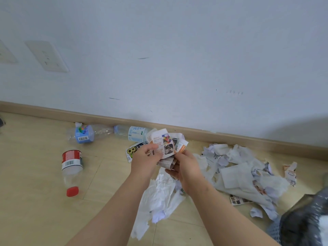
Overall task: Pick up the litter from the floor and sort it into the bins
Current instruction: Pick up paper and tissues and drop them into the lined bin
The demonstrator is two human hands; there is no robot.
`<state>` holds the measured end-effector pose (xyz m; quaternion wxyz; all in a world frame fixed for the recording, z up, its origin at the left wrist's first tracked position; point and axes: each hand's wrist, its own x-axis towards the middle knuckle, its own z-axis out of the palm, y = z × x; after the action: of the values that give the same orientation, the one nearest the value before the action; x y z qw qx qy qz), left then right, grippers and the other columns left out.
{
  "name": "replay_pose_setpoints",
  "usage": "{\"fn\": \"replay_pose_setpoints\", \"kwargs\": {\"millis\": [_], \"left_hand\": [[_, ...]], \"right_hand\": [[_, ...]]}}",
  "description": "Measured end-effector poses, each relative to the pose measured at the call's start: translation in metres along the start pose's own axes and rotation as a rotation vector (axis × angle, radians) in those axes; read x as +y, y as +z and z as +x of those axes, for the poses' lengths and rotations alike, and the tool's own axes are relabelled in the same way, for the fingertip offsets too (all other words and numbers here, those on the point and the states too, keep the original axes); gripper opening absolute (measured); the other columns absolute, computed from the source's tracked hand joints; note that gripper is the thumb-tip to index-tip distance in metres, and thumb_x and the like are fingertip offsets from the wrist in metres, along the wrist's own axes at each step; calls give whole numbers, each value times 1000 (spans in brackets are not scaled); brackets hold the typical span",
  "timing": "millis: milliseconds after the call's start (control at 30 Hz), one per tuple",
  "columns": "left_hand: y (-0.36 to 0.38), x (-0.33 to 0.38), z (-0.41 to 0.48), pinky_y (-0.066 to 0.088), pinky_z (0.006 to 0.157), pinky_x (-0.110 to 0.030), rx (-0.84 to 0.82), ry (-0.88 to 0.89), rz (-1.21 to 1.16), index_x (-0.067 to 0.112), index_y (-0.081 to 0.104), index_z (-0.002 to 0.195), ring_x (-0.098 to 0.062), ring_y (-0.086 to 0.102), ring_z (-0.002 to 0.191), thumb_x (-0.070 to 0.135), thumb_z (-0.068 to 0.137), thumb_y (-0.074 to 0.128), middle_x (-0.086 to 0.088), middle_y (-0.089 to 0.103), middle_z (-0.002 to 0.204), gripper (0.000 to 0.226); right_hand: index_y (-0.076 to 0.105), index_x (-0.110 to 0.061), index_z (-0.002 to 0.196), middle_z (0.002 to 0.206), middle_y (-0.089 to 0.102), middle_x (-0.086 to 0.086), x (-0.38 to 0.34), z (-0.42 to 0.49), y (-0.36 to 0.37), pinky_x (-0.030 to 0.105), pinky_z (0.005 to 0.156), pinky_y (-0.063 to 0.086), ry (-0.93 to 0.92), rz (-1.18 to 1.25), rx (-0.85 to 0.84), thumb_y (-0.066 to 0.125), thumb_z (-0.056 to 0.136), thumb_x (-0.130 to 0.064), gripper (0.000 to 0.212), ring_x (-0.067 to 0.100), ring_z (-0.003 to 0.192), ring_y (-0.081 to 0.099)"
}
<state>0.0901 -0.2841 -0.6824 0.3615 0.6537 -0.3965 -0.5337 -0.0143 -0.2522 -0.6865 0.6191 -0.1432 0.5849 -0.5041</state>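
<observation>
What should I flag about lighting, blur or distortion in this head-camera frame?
Head view: soft, even light, no glare, with a faint shadow on the wall at far right; the wide lens tilts and slightly bows the baseboard; the bin at bottom right is smeared with blur and the outlets look soft, while the left hand and right hand holding the printed scraps are fairly sharp.
</observation>
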Motion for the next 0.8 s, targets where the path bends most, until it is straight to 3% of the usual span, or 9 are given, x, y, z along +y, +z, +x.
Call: {"fn": "replay_pose_setpoints", "kwargs": {"millis": [100,200,400,533,700,800], "left_hand": [[0,0,-1,51,82,-32,-21,-46,-59,21,56,113,-18,59,94,-3,81,66,3,58,101,41],[1,0,-4,54,84,-36,-10,-41,-40,24,55,114,-16,60,87,-1,79,70,9,56,92,46],[4,9,-11,52,70,-26,-94,63,-7,29,58,105,-11,60,82,2,84,66,3,60,99,35],[15,29,-20,46,57,-19,-139,135,41,30,60,111,-8,50,65,9,93,53,6,50,83,28],[46,45,-40,48,64,-30,-241,262,142,36,58,109,-10,44,61,12,93,53,3,45,78,29],[72,52,-60,51,71,-33,-285,302,158,36,56,105,-10,51,69,12,91,56,0,58,98,28]], "right_hand": [[56,-20,95,90,69,5,0,-2,-1,29,65,50,-9,-55,25,44,97,-17,12,21,82,66],[55,-17,98,91,68,4,0,-4,-3,29,62,50,-4,-88,48,50,96,-32,15,17,77,64],[55,-15,97,90,65,5,-8,-6,-7,24,55,54,-68,-185,138,57,91,-12,7,15,72,63],[56,-17,96,93,66,4,-29,-15,-18,22,53,51,-144,-138,140,53,93,-8,9,13,73,63],[52,-22,87,89,63,1,-52,-37,-49,23,51,49,-221,-53,238,50,95,-8,16,13,72,60],[54,-22,88,89,64,1,-60,-55,-71,24,48,48,-242,-7,320,47,96,-7,18,14,71,60]]}}
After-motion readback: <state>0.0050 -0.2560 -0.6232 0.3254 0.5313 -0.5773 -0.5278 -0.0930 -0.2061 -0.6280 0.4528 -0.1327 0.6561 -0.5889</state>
